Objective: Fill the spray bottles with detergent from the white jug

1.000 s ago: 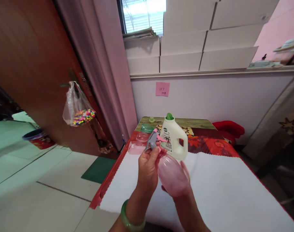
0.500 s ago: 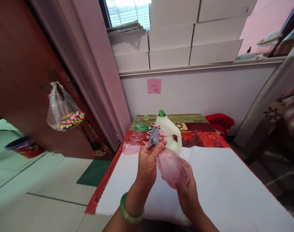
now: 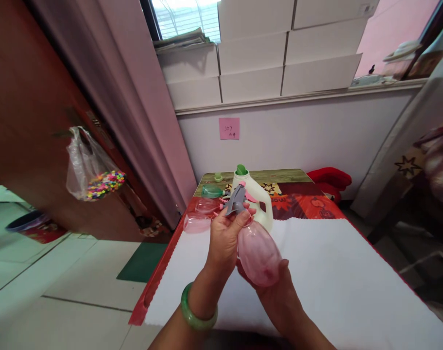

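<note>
A translucent pink spray bottle (image 3: 260, 253) with a grey-and-pink trigger head (image 3: 236, 200) is held tilted above the white sheet. My left hand (image 3: 225, 238), with a green bangle at the wrist, is closed around its neck just below the trigger head. Cupped around the lower body of the bottle is my right hand (image 3: 276, 291), its thumb on the side and its other fingers underneath, partly hidden. Just behind stands a cream jug (image 3: 263, 194) with a handle and a green piece (image 3: 241, 170) in its mouth.
Left of the jug lie a green bottle (image 3: 211, 191) and two pink bottles, one of them nearest the front (image 3: 196, 223). A small pale green cap (image 3: 218, 177) sits at the table's back. A bag of coloured beads (image 3: 105, 184) hangs from the door.
My right hand has shifted from the bottle's side to lower under it, its fingers now beneath. The bottle has turned a little more upright. My left hand keeps its grip at the neck.
</note>
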`<move>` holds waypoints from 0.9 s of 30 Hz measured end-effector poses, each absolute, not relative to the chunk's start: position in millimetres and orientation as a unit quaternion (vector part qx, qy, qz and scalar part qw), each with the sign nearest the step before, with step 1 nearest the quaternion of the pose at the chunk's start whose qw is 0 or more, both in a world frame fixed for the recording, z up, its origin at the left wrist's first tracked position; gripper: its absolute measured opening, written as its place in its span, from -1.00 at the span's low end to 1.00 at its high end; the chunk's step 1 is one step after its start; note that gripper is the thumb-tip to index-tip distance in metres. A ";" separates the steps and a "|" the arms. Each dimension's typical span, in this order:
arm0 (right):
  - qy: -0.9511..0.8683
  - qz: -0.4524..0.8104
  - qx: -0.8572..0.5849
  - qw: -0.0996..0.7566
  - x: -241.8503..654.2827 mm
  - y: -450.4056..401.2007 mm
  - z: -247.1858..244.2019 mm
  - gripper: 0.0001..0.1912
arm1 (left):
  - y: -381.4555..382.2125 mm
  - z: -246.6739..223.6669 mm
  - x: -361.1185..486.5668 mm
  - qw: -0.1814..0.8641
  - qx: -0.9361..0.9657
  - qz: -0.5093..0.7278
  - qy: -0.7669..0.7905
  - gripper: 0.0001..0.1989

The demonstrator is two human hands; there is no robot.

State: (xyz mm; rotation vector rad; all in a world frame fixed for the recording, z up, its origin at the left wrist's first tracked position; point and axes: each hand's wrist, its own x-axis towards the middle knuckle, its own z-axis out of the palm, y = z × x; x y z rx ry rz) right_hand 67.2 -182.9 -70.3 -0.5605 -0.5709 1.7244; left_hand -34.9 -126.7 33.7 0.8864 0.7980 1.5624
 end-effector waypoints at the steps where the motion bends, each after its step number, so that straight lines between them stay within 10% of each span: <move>1: -0.232 0.763 -0.231 0.557 67.9 -184.2 -70.3 -0.11 | -127.4 34.7 -34.7 0.553 0.377 0.661 0.339 -0.69; 16: -0.397 0.307 -0.474 0.724 67.1 -182.2 -97.6 0.08 | -131.6 41.6 -18.4 0.467 0.428 0.668 0.392 -0.70; 22: -0.275 0.555 -0.342 0.707 70.8 -180.2 -68.6 0.07 | -124.2 43.1 -16.6 0.503 0.401 0.678 0.355 -0.72; 27: -0.129 0.877 -0.147 0.439 88.4 -181.1 -37.1 -0.02 | -123.6 40.4 -23.8 0.575 0.415 0.640 0.294 -0.69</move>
